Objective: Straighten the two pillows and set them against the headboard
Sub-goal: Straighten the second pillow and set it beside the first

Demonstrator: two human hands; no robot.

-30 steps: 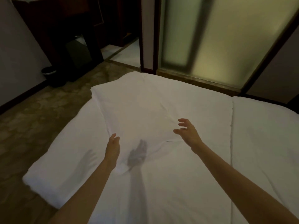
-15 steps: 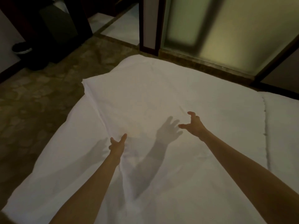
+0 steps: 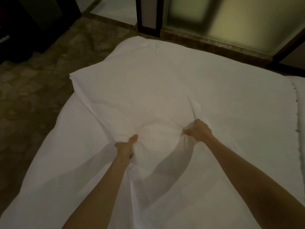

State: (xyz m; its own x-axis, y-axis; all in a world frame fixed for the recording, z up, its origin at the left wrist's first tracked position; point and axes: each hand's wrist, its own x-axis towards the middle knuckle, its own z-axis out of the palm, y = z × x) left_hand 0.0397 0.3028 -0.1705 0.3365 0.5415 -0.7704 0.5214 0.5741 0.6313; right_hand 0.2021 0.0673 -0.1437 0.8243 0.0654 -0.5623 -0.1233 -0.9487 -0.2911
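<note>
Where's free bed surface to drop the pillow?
Free: flat bedding right of the right hand, up to the seam; also the bed strip left of the left hand. Crowded: centre, where both hands bunch the pillow.

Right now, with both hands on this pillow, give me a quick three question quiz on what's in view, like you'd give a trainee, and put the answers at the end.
1. True or false: the left hand and the right hand both grip the pillow.
2. Which edge of the pillow do the hands hold? A) the far edge B) the near edge C) the left corner by the floor
3. Fill in: the pillow lies on the white ______.

Key: 1. True; the fabric bunches under each hand. 2. B. 3. bed. No headboard is in view.
</note>
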